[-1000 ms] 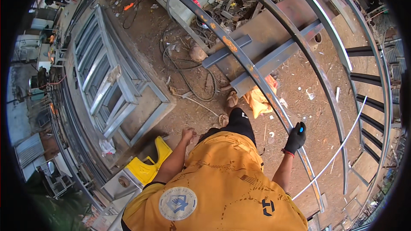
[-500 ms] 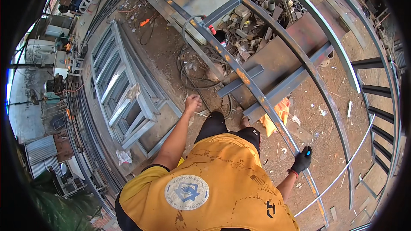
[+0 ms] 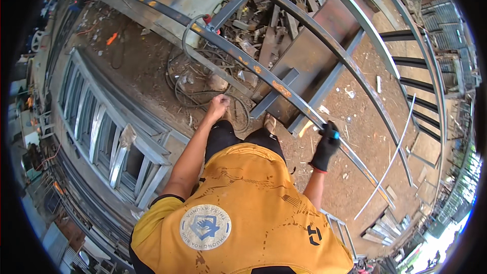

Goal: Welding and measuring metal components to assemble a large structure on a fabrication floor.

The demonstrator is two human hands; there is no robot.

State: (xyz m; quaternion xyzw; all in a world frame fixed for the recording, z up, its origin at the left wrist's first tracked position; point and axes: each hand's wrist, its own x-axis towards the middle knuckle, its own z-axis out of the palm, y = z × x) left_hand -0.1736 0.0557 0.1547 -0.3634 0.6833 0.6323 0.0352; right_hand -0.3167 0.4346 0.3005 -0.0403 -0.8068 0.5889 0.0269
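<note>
My left hand [image 3: 219, 106] is bare, its fingers curled closed above the ground near a loop of dark cable [image 3: 203, 102]. Whatever may be in those fingers is hidden. On my right, a black-gloved hand [image 3: 327, 148] is closed round a small object with a blue end [image 3: 334, 135], its kind unclear. That hand is over the rust-spotted steel bar [image 3: 281, 87] of a large curved frame; whether it touches the bar cannot be made out. Beneath the frame, a short grey steel tube [image 3: 275, 93] lies across a brown steel sheet [image 3: 324, 35].
Welded grey metal frames [image 3: 109, 122] are stacked on my left. Scrap pieces [image 3: 284, 15] lie in a heap ahead. A second curved bar [image 3: 345, 56] and a frame with dark rungs [image 3: 413, 83] stand on the right. A thin white rod [image 3: 388, 165] leans across the bars.
The view has turned and shifted, so the frame sits farther left. My right hand has moved forward along the steel bar. My left hand stays curled.
</note>
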